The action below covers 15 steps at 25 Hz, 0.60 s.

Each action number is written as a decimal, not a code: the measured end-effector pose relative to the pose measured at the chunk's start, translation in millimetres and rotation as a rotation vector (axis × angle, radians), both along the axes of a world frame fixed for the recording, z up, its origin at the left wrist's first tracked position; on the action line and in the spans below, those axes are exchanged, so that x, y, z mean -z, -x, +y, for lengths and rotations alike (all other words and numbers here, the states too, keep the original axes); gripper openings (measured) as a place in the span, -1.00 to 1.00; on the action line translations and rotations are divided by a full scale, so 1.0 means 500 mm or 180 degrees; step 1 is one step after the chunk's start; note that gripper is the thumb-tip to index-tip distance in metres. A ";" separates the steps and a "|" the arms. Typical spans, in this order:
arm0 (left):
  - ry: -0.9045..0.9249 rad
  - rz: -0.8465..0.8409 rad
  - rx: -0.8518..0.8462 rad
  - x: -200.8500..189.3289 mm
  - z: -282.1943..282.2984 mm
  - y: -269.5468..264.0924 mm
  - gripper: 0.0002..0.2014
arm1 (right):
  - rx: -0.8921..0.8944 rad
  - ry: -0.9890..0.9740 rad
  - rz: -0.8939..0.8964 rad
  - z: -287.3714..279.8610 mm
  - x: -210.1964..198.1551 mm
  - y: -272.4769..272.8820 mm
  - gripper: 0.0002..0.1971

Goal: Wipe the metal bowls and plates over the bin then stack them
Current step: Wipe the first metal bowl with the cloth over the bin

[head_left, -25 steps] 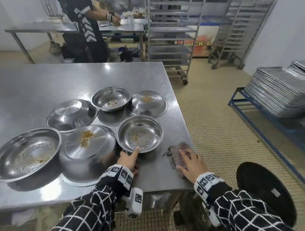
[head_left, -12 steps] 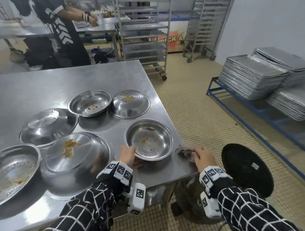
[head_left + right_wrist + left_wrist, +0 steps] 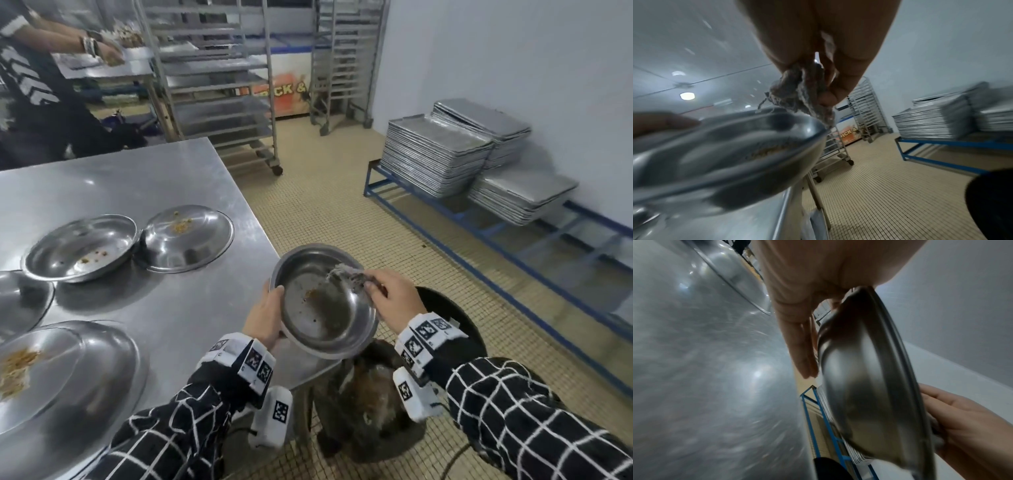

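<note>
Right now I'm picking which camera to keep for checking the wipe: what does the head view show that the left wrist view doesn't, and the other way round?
Only the head view shows the inside of the bowl with its crumbs, the cloth pinched in the right hand, the bin below, and the other dirty dishes on the table.

Only the left wrist view shows the bowl's underside, with the left hand and its fingers lying along it.

Both show the bowl tilted off the table edge, both hands, and the blue rack.
</note>
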<state>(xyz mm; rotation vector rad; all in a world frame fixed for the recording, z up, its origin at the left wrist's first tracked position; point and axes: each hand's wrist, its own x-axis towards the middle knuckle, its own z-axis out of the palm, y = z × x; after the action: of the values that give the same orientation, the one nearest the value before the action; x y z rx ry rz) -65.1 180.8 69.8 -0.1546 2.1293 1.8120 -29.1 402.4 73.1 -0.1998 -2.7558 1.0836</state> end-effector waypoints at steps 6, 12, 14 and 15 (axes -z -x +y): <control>0.0114 0.0901 0.0681 -0.056 0.141 0.039 -0.62 | -0.0558 -0.0179 0.0314 0.079 -0.029 0.110 -0.64; 0.0262 0.1200 0.0341 -0.095 0.229 0.090 -0.67 | -0.2076 -0.0881 -0.0058 0.141 -0.036 0.133 -0.58; 0.0331 0.1177 0.0396 -0.097 0.232 0.104 -0.68 | -0.2328 -0.1319 -0.0363 0.164 -0.033 0.129 -0.58; 0.0411 0.1131 0.0456 -0.099 0.234 0.110 -0.69 | -0.2317 -0.1258 -0.0279 0.178 -0.034 0.132 -0.62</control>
<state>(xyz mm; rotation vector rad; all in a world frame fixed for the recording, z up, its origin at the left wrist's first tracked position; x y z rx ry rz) -120.2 297.9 119.3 0.3048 2.4249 1.7216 -95.0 491.5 90.0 0.8814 -3.1150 0.6043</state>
